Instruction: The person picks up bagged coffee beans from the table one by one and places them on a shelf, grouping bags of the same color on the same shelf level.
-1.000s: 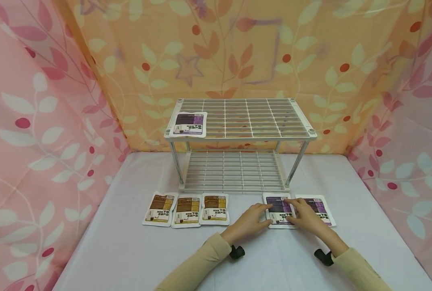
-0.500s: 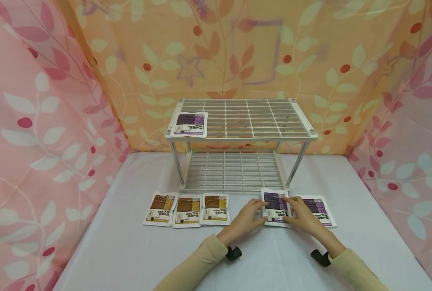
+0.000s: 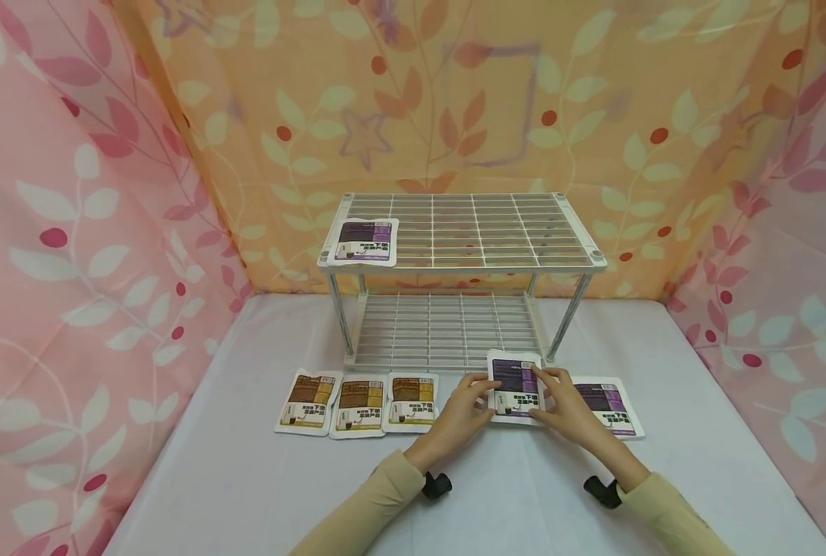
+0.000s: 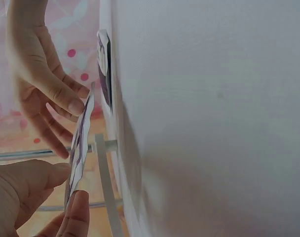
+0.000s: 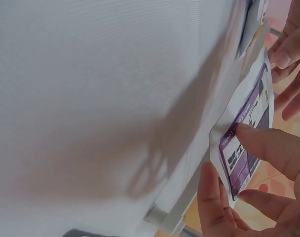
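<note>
A white flat pouch with a purple label (image 3: 513, 375) is held off the table in front of the rack, its shadow showing on the cloth in the right wrist view. My left hand (image 3: 457, 411) pinches its left side; in the left wrist view the thumb lies on one face of the pouch (image 4: 80, 143) and fingers on the other. My right hand (image 3: 571, 411) pinches the right side, with its thumb (image 5: 268, 145) over the printed face. A second purple pouch (image 3: 610, 405) lies on the table, just beyond my right hand.
A white two-tier wire rack (image 3: 468, 269) stands at the back, with another purple-label pouch (image 3: 364, 241) on its upper shelf at left. Three brown-and-yellow pouches, a left one (image 3: 308, 401), a middle one (image 3: 358, 408) and a right one (image 3: 413, 401), lie in a row. Patterned cloth (image 3: 107, 255) hangs around.
Both hands have picked the purple pouch up from the table and carried it left and slightly toward the rack. The other pouches stay where they were.
</note>
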The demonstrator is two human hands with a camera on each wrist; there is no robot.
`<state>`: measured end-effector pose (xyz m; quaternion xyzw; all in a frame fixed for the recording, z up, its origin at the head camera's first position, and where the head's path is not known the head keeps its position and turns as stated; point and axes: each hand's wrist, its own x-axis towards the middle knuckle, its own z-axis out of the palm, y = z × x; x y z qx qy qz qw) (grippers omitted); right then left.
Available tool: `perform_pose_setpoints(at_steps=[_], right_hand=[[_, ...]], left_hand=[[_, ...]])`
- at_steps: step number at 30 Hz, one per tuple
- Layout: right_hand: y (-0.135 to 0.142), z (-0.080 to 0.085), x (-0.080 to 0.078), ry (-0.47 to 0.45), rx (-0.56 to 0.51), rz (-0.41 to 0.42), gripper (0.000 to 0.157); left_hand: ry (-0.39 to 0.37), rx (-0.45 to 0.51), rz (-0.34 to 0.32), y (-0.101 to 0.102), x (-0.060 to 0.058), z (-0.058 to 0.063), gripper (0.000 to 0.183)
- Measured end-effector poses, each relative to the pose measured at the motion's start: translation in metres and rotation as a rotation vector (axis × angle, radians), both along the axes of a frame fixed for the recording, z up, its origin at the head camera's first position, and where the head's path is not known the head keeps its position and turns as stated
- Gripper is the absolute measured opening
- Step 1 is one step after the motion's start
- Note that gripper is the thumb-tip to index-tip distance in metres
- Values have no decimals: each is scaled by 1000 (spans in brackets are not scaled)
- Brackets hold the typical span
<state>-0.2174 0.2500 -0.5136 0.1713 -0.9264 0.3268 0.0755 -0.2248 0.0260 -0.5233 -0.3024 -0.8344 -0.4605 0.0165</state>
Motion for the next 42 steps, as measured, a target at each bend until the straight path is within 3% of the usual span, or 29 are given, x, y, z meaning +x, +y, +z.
perform_pose_setpoints(at_steps=[16,30,42], right_hand=[[-23,10,-7,100,-79,43,75],[-40,16,-10,197,-137,98,70],[-54,19,-11,270,-133,108,72]], left_hand=[[3,98,51,-24,-5,6,51],[9,85,117,-40,-7,10,54],[162,54,143,-53,-6,17,55]])
